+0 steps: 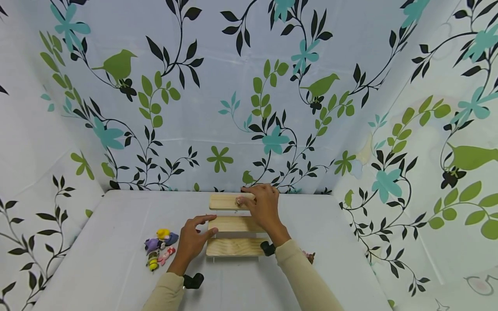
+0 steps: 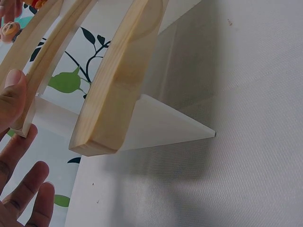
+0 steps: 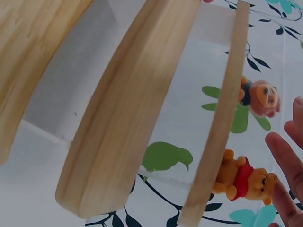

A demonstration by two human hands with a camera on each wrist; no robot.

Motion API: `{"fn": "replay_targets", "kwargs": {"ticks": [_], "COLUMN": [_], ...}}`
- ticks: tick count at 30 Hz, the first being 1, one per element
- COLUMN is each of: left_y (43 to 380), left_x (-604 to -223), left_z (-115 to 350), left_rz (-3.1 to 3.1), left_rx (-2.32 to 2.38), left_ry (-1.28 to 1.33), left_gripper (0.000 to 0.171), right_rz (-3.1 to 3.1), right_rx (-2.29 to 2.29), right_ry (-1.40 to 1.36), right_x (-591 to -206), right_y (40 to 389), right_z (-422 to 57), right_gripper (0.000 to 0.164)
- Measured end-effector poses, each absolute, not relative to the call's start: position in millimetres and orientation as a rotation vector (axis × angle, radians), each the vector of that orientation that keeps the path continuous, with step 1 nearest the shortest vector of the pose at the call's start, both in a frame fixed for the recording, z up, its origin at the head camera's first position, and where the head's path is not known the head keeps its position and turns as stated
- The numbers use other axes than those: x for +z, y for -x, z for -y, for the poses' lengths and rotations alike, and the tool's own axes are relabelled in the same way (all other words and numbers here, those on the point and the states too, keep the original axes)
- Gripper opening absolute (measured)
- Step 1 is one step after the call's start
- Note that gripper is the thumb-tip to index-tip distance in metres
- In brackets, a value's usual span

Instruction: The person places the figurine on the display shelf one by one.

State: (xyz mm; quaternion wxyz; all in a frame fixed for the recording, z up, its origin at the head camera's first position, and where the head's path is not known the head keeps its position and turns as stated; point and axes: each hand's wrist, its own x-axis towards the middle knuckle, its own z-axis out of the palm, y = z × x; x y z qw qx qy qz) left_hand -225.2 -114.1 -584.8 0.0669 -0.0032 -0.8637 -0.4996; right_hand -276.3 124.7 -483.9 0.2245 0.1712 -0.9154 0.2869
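A three-tier wooden shelf (image 1: pixel 235 247) with clear side supports stands on the table. My left hand (image 1: pixel 191 242) pinches the left end of the middle board (image 2: pixel 49 49), thumb above and index finger below. On the top board (image 3: pixel 218 123) sit a Winnie-the-Pooh figurine (image 3: pixel 246 177) in a red shirt and a small pinkish-brown figurine (image 3: pixel 262 97) in dark clothing. My right hand (image 1: pixel 264 207) is over the right part of the top board, fingers extended. One fingertip is right at Pooh's head in the right wrist view; the head view hides Pooh behind this hand.
Left of the shelf lies a group of small toy figurines (image 1: pixel 151 245), among them yellow, purple and pink ones. A brown figurine (image 1: pixel 310 257) lies on the right, partly behind the right sleeve. A patterned curtain (image 1: pixel 241 108) hangs behind the white table (image 1: pixel 128 224).
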Motion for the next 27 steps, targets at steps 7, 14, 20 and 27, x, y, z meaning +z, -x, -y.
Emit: {"fn": "replay_targets", "kwargs": {"ticks": [7,14,20,27], "left_y": [225,226,226,226], "left_x": [-584,-586,-586,-585], "left_z": [114,114,115,115], "left_rz": [2.607,2.607,2.599,2.598], "left_rx": [-1.512,-1.512,-1.518,-1.531], "left_ry": [0.007,0.017,0.022,0.020], "left_gripper": [0.044,0.044,0.044,0.044], "right_rz": [2.465,2.426,2.401,2.400], "right_rx": [0.846,0.894,0.924,0.905], "right_ry": [-0.432,-0.389,-0.356,-0.310], "right_x": [-478,-471,-470,-471], "right_y": [275,268,262,254], "right_z": [-140,-156,-169,-186], "right_gripper": [0.038,0.038,0.038,0.039]}}
